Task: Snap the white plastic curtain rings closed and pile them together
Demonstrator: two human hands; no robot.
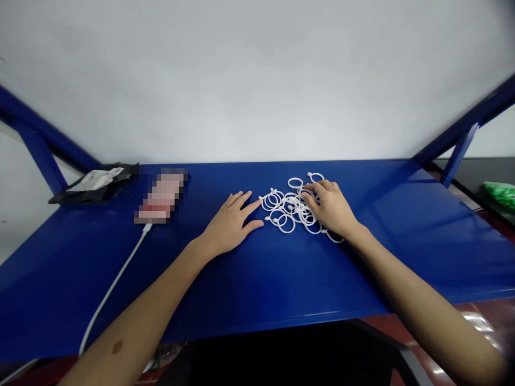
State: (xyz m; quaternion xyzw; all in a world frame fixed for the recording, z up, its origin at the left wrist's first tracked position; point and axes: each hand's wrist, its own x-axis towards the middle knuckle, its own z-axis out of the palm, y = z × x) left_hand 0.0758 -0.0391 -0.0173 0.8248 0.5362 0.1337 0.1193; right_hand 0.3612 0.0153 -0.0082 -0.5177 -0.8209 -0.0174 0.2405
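A heap of several white plastic rings [286,208] lies on the blue table [257,268], a little right of its middle. My left hand [231,225] rests flat on the table just left of the heap, fingers stretched out, its fingertips touching the nearest ring. My right hand [330,208] lies over the right side of the heap, palm down with fingers curled onto the rings. Whether it grips any ring is hidden under the fingers.
A blurred-out phone [161,195] lies at the back left with a white cable [116,279] running off the front edge. A black packet with a white label [94,182] sits at the far left corner. Blue frame struts rise at both sides; something green [501,193] lies beyond the right edge.
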